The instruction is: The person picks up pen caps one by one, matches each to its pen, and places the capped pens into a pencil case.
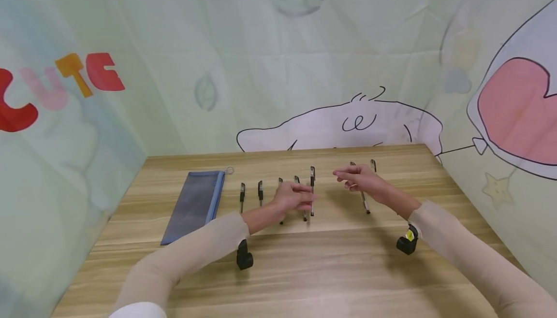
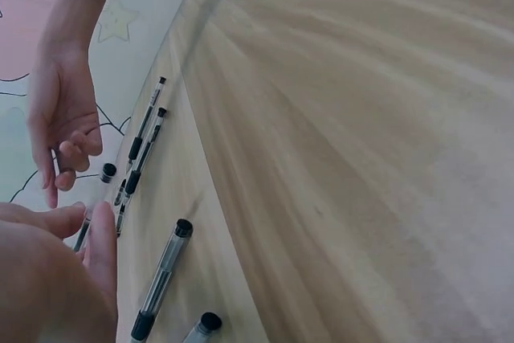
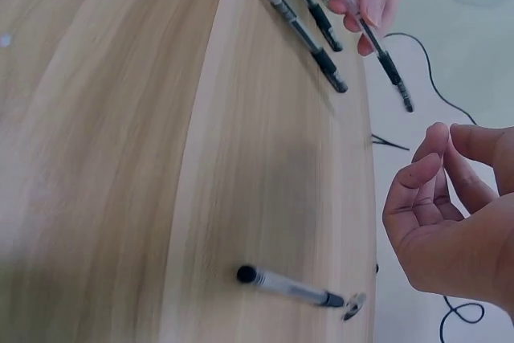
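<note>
My left hand (image 1: 292, 198) pinches a clear gel pen (image 1: 312, 178) with a black cap and black grip between thumb and fingers. In the right wrist view this pen (image 3: 384, 60) slants above the table, its capped end toward my other hand. My right hand (image 1: 363, 181) hovers to the right of it, fingers loosely curled and thumb near the fingertips, with nothing seen between them. Below the right hand lies another gel pen (image 1: 365, 204), partly covered in the head view. Close by the left hand, two similar pens (image 3: 303, 36) lie on the wood, partly hidden by that hand in the head view.
Two more pens (image 1: 260, 192) lie left of the left hand, beside a blue mesh zip pouch (image 1: 193, 202). One pen (image 1: 373, 165) lies at the far right. The wooden table (image 1: 304, 274) ends at a printed cloth backdrop (image 1: 174, 66).
</note>
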A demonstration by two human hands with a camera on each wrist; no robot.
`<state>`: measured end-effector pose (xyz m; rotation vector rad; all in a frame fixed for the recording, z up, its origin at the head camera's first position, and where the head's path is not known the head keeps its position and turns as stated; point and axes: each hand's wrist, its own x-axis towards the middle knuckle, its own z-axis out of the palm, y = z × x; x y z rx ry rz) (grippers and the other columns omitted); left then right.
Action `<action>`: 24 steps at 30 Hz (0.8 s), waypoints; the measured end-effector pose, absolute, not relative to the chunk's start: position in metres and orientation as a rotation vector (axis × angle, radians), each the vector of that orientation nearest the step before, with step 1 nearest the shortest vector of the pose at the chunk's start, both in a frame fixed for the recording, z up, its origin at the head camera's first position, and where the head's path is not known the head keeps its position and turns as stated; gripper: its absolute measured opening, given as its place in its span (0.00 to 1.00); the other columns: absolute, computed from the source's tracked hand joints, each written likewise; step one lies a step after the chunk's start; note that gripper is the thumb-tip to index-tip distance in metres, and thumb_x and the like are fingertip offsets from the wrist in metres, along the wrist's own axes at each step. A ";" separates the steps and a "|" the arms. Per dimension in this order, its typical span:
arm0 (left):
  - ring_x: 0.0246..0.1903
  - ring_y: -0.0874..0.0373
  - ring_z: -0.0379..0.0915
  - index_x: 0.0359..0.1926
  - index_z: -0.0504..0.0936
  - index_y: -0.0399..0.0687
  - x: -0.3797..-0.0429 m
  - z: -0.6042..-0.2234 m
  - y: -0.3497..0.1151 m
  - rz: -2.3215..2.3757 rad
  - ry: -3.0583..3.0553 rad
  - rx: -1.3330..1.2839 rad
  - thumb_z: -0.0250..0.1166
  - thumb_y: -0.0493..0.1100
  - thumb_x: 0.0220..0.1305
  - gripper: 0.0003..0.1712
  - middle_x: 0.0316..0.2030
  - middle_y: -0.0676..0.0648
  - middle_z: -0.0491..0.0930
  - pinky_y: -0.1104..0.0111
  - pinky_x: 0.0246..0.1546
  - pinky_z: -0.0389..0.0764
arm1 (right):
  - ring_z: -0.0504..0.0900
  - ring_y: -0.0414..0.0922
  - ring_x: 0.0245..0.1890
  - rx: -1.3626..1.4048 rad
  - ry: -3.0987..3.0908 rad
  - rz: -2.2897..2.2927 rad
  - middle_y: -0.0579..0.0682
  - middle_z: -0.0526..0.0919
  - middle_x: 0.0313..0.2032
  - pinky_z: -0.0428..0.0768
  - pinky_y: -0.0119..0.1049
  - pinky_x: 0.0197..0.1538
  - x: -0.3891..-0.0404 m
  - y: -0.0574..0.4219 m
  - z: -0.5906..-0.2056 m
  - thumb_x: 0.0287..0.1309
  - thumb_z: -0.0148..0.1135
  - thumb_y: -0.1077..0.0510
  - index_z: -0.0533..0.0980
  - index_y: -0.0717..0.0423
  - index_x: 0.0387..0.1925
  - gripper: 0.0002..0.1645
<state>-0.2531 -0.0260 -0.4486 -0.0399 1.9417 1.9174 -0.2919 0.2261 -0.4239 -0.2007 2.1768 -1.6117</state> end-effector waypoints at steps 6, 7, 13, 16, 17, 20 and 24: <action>0.30 0.57 0.87 0.56 0.81 0.29 -0.265 -0.454 -0.013 1.957 1.993 -0.037 0.71 0.31 0.63 0.21 0.43 0.35 0.87 0.67 0.40 0.90 | 0.75 0.35 0.31 -0.219 2.209 -1.601 0.45 0.82 0.41 0.76 0.29 0.35 -0.288 0.240 -0.427 0.77 0.55 0.54 0.69 0.70 0.68 0.28; 0.30 0.56 0.87 0.56 0.80 0.29 -0.268 -0.456 -0.011 1.962 2.006 -0.032 0.71 0.31 0.63 0.21 0.42 0.36 0.88 0.66 0.39 0.90 | 0.75 0.35 0.32 -0.219 2.213 -1.597 0.45 0.82 0.41 0.76 0.29 0.35 -0.287 0.242 -0.427 0.77 0.55 0.54 0.69 0.71 0.68 0.29; 0.28 0.57 0.87 0.56 0.79 0.29 -0.279 -0.468 -0.006 1.971 2.079 -0.019 0.72 0.31 0.61 0.23 0.40 0.35 0.88 0.67 0.36 0.90 | 0.78 0.36 0.35 -0.178 2.224 -1.581 0.49 0.81 0.45 0.80 0.30 0.39 -0.285 0.251 -0.429 0.76 0.57 0.51 0.68 0.69 0.69 0.32; 0.25 0.59 0.86 0.56 0.77 0.30 -0.280 -0.471 -0.004 1.933 2.136 -0.032 0.73 0.30 0.60 0.24 0.38 0.34 0.88 0.68 0.33 0.90 | 0.78 0.36 0.35 -0.161 2.209 -1.608 0.47 0.82 0.43 0.80 0.29 0.40 -0.284 0.255 -0.431 0.75 0.57 0.50 0.69 0.69 0.69 0.32; 0.24 0.59 0.86 0.56 0.76 0.31 -0.280 -0.471 -0.003 1.914 2.154 -0.035 0.73 0.30 0.60 0.24 0.38 0.34 0.87 0.69 0.32 0.90 | 0.78 0.36 0.35 -0.162 2.203 -1.614 0.45 0.82 0.42 0.80 0.29 0.40 -0.283 0.256 -0.432 0.75 0.58 0.50 0.68 0.70 0.69 0.33; 0.22 0.60 0.85 0.54 0.76 0.31 -0.277 -0.470 0.002 1.851 2.184 -0.052 0.73 0.29 0.59 0.24 0.36 0.36 0.87 0.70 0.30 0.89 | 0.77 0.34 0.33 -0.167 2.188 -1.625 0.42 0.83 0.39 0.79 0.28 0.39 -0.282 0.260 -0.435 0.75 0.57 0.52 0.68 0.71 0.69 0.32; 0.19 0.61 0.83 0.54 0.75 0.32 -0.274 -0.469 0.009 1.771 2.219 -0.044 0.74 0.29 0.58 0.24 0.32 0.37 0.88 0.71 0.28 0.89 | 0.77 0.33 0.32 -0.164 2.168 -1.649 0.41 0.83 0.38 0.77 0.27 0.35 -0.282 0.264 -0.436 0.76 0.57 0.53 0.67 0.73 0.68 0.32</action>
